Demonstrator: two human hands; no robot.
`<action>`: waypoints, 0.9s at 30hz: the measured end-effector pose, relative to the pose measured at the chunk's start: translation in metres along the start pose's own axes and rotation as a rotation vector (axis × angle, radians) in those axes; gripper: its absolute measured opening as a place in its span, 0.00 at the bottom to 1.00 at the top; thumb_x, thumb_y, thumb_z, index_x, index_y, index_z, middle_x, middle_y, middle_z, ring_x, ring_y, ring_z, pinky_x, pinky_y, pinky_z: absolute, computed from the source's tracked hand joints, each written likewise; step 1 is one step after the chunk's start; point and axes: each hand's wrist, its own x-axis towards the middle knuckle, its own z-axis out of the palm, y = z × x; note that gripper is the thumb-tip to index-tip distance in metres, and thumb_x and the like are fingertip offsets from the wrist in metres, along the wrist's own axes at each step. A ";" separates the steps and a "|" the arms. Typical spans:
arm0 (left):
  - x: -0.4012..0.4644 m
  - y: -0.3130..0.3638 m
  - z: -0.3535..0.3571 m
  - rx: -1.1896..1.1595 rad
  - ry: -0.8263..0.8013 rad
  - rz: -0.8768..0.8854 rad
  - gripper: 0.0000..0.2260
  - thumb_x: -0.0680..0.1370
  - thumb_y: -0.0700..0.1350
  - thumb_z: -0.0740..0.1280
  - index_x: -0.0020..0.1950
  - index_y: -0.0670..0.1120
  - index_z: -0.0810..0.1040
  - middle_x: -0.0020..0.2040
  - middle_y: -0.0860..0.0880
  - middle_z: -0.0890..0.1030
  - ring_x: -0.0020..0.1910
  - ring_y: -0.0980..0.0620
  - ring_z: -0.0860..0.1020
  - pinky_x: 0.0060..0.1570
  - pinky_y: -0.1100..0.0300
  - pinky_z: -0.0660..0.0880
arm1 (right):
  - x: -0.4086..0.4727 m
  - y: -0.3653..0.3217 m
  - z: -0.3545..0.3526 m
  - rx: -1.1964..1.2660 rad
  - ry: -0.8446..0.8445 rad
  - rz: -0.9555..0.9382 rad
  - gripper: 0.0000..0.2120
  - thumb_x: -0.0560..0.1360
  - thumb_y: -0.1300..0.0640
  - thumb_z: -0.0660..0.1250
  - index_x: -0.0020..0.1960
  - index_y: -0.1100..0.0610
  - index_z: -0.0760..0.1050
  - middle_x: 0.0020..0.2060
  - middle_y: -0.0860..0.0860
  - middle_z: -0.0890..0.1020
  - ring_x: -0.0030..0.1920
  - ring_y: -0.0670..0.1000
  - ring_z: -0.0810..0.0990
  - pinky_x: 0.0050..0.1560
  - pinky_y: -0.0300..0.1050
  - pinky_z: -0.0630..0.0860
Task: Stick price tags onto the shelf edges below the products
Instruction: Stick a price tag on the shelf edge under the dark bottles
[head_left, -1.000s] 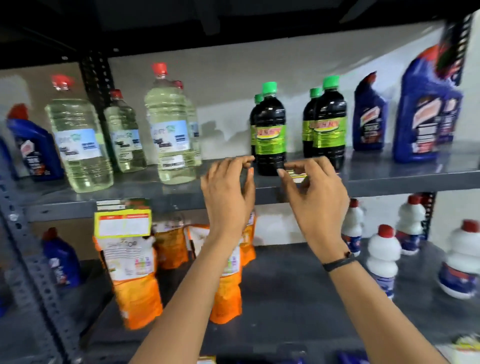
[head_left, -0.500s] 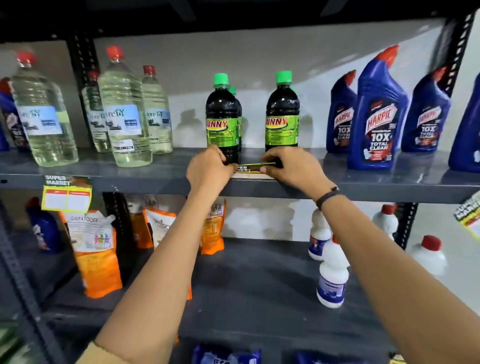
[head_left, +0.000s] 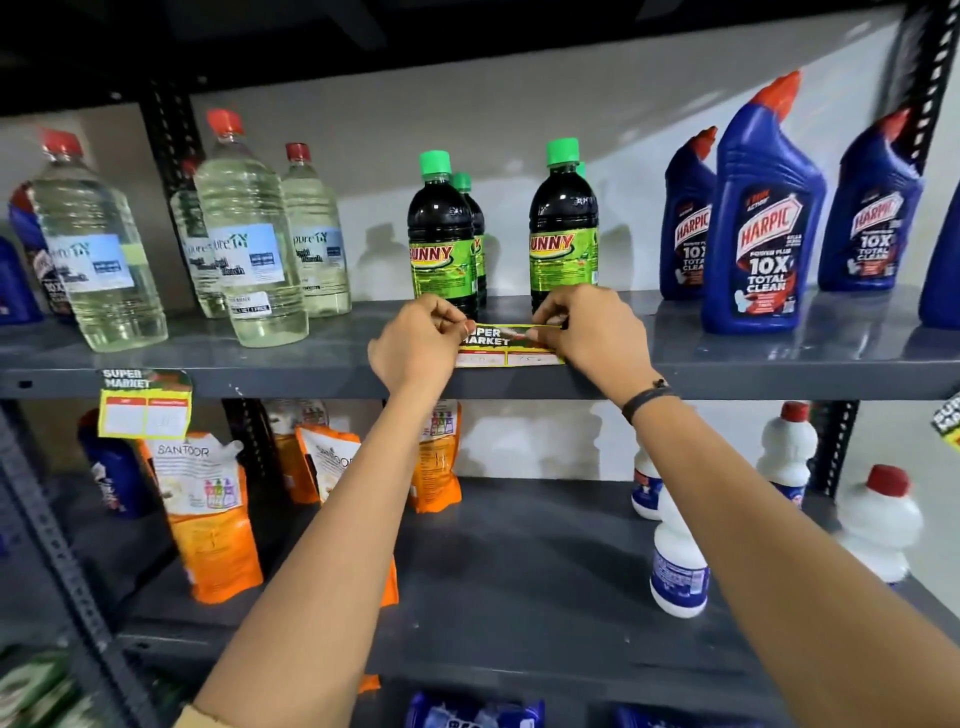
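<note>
A yellow and green "Super Market" price tag (head_left: 506, 345) lies flat on the front of the grey upper shelf (head_left: 753, 364), just below two dark Sunny bottles with green caps (head_left: 441, 249). My left hand (head_left: 415, 345) pinches the tag's left top corner. My right hand (head_left: 592, 332) pinches its right top corner and covers that end. The tag's lower edge reaches the shelf's front lip.
Another price tag (head_left: 145, 402) hangs from the shelf edge at the left, under clear Purety bottles (head_left: 249, 249). Blue Harpic bottles (head_left: 763, 228) stand at the right. Below are orange Santoor pouches (head_left: 208, 514) and white bottles (head_left: 678, 561). A third tag (head_left: 948, 421) shows at the right border.
Both hands have gone from the air in front of the shelf down onto its front, with the tag between them. The view has shifted right and closer.
</note>
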 end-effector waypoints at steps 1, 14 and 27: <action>0.000 0.000 -0.003 -0.075 -0.018 0.005 0.05 0.72 0.50 0.71 0.39 0.53 0.76 0.37 0.56 0.79 0.43 0.53 0.79 0.53 0.46 0.75 | -0.001 -0.001 -0.001 0.028 0.011 0.007 0.05 0.70 0.51 0.72 0.45 0.50 0.80 0.45 0.50 0.83 0.49 0.53 0.79 0.44 0.46 0.76; -0.066 -0.052 -0.010 -0.488 0.122 0.249 0.14 0.73 0.38 0.70 0.39 0.57 0.73 0.37 0.55 0.79 0.38 0.52 0.77 0.40 0.58 0.73 | -0.082 -0.003 0.010 0.170 0.234 -0.162 0.08 0.68 0.49 0.74 0.37 0.52 0.78 0.33 0.45 0.80 0.39 0.48 0.74 0.38 0.47 0.73; -0.070 -0.066 0.009 -0.382 0.173 0.275 0.04 0.72 0.40 0.71 0.41 0.48 0.77 0.37 0.55 0.78 0.42 0.51 0.76 0.42 0.55 0.74 | -0.081 0.007 0.022 0.066 0.264 -0.251 0.07 0.67 0.52 0.74 0.36 0.55 0.80 0.33 0.49 0.81 0.38 0.52 0.73 0.40 0.51 0.69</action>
